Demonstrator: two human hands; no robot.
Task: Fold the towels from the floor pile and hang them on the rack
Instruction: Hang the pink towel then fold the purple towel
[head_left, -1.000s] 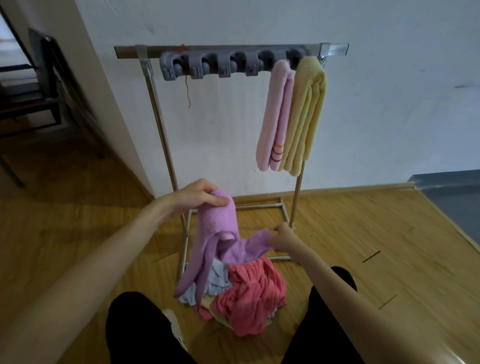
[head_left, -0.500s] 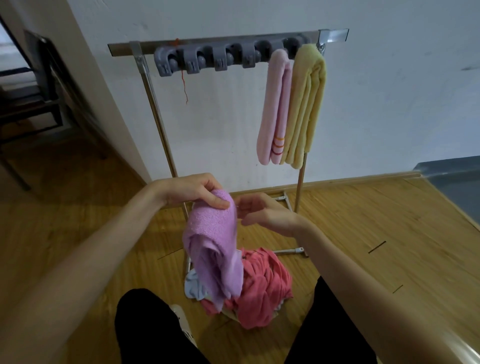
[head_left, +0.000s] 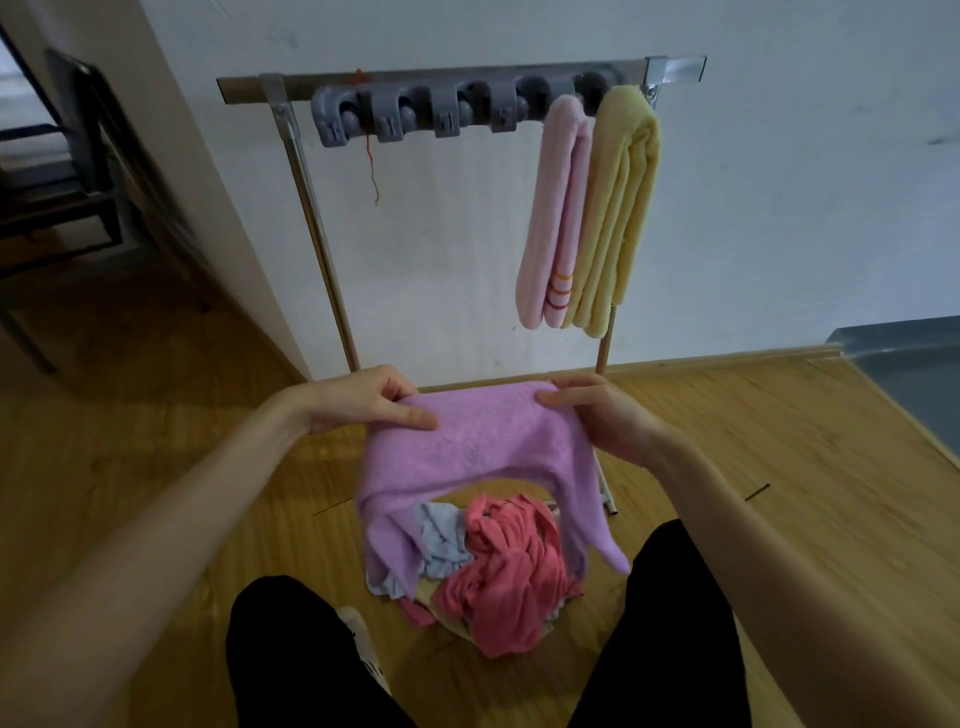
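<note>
holding the purple towel (head_left: 467, 447) up by its top edge, above the floor pile (head_left: 493, 571). my left hand (head_left: 363, 402) pinches the left corner, thumb on the near face, fingers curled behind. my right hand (head_left: 597, 415) pinches the right corner the same way. the cloth is stretched between both grips; its two lower ends hang down either side of the pile, the right end trailing lower.

pile on the wooden floor (head_left: 779, 467): a coral-red towel (head_left: 509, 571) on top, a pale blue one (head_left: 441, 540) at its left, a bit of yellow beneath. my knees in black trousers (head_left: 675, 623) flank it.

the rack (head_left: 322, 234) stands against the white wall (head_left: 779, 182), just behind the held towel. a grey clip strip (head_left: 415, 111) runs along its top bar. at the right end hang a folded pink towel (head_left: 558, 218) and a folded yellow towel (head_left: 618, 208), touching. a red thread (head_left: 371, 166) dangles at the left. a dark chair (head_left: 62, 197) sits far left.
</note>
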